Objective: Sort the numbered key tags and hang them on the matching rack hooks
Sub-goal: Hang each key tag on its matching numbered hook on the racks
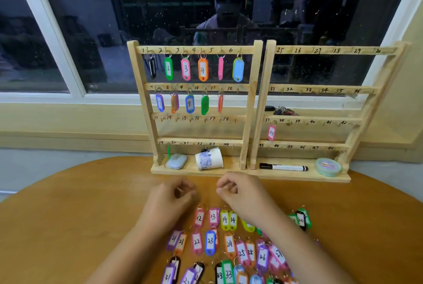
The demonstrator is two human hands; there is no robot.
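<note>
Hovering: left hand (174, 194), right hand (242, 194), fingers (225, 184) curled, grasp unclear; cup (209, 159), marker (283, 167) on rack (250, 112).

A dark, white-framed window (91, 20) sits above a cream wall (68, 119) behind the round wooden table (68, 215).

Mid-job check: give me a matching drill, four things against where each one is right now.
Things:
1. tag 3
2. tag 37
3. tag 23
4. marker

Places:
A. lying on the table
B. lying on the rack base
C. hanging on the right rack
D. hanging on the left rack

Pairs: 1-D, 2-C, 3-A, 4-B.
</note>
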